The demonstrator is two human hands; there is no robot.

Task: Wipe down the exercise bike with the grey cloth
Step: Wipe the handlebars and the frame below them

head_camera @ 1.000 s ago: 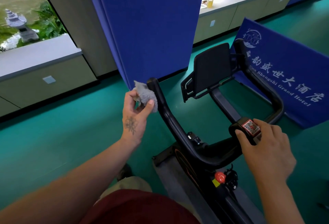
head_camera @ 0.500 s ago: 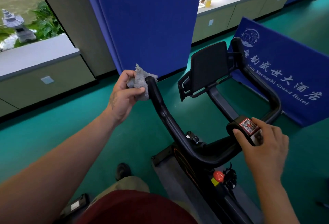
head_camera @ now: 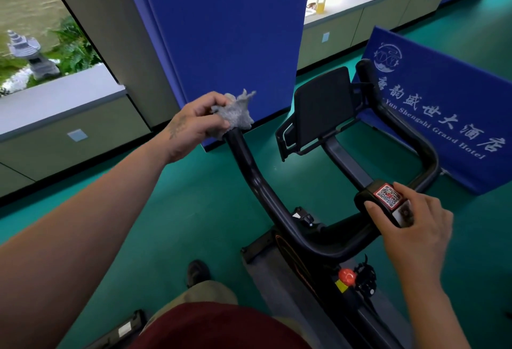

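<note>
Up at centre frame: left hand [head_camera: 194, 124], fingers curled round cloth [head_camera: 235, 113], cloth bunched over the tip of the bike's left handlebar [head_camera: 249, 171]. Lower right: right hand [head_camera: 410, 226], thumb and fingers gripping the block [head_camera: 385, 202] with the QR sticker at the middle of the bars. Between the bars, above the block: black tablet holder [head_camera: 321, 107], tilted. Below the bars: bike [head_camera: 318, 254] frame, red knob [head_camera: 347, 276]. Behind, upper centre: blue panel [head_camera: 227, 30]. Right edge: blue banner [head_camera: 443, 105] with white lettering, on green floor [head_camera: 180, 210]. Bottom centre: maroon shirt, khaki trouser leg, dark shoe [head_camera: 196, 272].
</note>
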